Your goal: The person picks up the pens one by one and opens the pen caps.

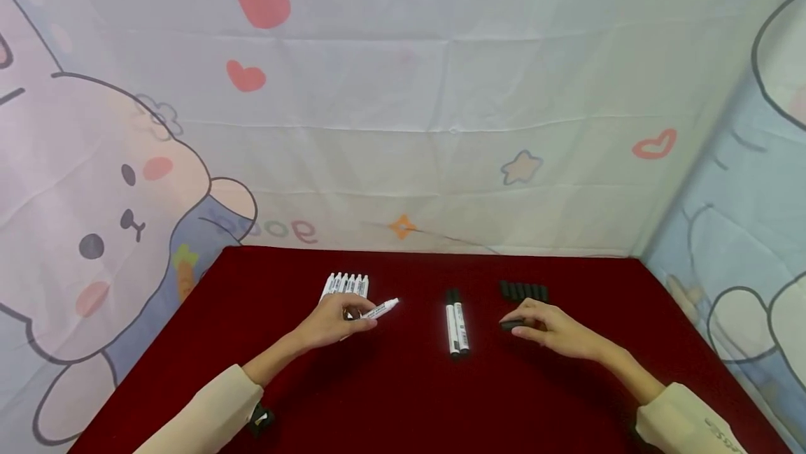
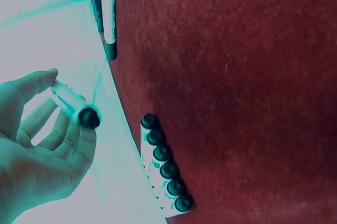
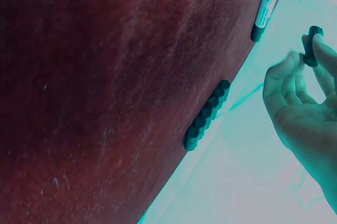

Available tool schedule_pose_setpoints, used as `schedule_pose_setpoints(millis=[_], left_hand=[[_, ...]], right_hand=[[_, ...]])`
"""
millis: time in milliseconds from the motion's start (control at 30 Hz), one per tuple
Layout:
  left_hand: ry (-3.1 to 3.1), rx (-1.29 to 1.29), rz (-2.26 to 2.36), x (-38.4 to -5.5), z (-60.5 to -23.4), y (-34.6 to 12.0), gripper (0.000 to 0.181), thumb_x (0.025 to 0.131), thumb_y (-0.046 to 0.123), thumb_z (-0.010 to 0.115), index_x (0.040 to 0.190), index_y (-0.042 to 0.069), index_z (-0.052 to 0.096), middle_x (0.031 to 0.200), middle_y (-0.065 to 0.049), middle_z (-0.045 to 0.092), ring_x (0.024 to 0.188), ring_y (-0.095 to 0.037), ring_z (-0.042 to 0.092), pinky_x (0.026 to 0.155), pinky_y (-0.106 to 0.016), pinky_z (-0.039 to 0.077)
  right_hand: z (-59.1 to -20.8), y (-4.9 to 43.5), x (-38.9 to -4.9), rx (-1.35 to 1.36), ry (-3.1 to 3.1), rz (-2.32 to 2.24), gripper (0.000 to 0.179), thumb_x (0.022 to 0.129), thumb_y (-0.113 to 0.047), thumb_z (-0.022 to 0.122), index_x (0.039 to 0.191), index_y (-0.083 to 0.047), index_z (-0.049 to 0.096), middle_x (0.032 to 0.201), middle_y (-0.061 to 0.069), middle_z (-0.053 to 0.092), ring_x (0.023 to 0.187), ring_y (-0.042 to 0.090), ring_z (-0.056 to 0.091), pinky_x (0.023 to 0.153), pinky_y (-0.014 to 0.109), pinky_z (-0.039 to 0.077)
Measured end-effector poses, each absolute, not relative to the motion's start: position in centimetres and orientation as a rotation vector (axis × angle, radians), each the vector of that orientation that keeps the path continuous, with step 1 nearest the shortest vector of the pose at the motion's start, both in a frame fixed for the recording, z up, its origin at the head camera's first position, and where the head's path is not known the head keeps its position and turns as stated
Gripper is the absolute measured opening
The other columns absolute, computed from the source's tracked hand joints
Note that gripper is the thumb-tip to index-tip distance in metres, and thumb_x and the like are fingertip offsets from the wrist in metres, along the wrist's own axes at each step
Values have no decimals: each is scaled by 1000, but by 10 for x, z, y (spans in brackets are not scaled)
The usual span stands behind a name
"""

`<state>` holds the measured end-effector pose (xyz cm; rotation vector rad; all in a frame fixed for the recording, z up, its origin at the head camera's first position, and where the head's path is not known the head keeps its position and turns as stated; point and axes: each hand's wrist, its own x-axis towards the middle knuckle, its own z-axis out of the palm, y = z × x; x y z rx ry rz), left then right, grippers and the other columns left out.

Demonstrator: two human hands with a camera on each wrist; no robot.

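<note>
My left hand (image 1: 336, 320) holds an uncapped white marker (image 1: 381, 309) between thumb and fingers, its tip pointing right; the marker's black end (image 2: 88, 118) faces the left wrist camera. Just behind that hand lies a row of several uncapped white markers (image 1: 345, 284), side by side. My right hand (image 1: 554, 328) pinches a black marker cap (image 1: 512, 326) between thumb and fingers, also seen as a dark cap (image 3: 313, 46) in the right wrist view. Between the hands, two capped white markers (image 1: 457, 324) lie next to each other. Past the right hand sits a row of several black caps (image 1: 524, 291).
A dark red cloth (image 1: 403, 398) covers the table. Behind it hangs a pale curtain (image 1: 478, 90) printed with hearts and cartoon animals, which continues along both sides. A small black object (image 1: 260, 417) shows by the left sleeve cuff.
</note>
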<state>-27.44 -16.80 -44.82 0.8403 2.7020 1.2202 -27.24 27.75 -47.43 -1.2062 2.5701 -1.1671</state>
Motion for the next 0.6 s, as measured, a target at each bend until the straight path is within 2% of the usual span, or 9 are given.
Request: schedule_pose_setpoints(millis=[67, 200, 400, 600], left_hand=[[2710, 801, 1206, -275, -448, -170, 25, 92, 20, 76, 109, 2, 76, 88, -5, 74, 74, -9, 60, 59, -19, 47], [2712, 720, 1231, -277, -446, -176, 30, 92, 23, 77, 112, 2, 76, 96, -8, 76, 77, -9, 65, 62, -25, 55], [2671, 562, 1354, -280, -446, -186, 38, 92, 26, 78, 118, -1, 72, 99, -14, 75, 76, -11, 71, 67, -43, 63], [2699, 426, 1439, -285, -448, -195, 43, 92, 27, 77, 122, -2, 70, 103, -17, 74, 75, -12, 69, 65, -43, 63]], right_hand=[[-475, 276, -271, -1218, 2598, -1173, 26, 103, -9, 60, 127, -9, 68, 105, 2, 62, 80, 3, 48, 65, 23, 45], [-477, 274, -271, -1214, 2610, -1162, 26, 103, -10, 58, 128, -9, 67, 106, 1, 61, 87, 1, 45, 70, 24, 43], [-479, 272, -270, -1226, 2561, -1155, 26, 106, -8, 54, 129, -5, 63, 111, 8, 62, 86, 6, 56, 71, 23, 49], [-475, 270, -270, -1197, 2511, -1170, 26, 106, -9, 53, 129, 0, 62, 104, 8, 62, 81, 14, 62, 68, 23, 53]])
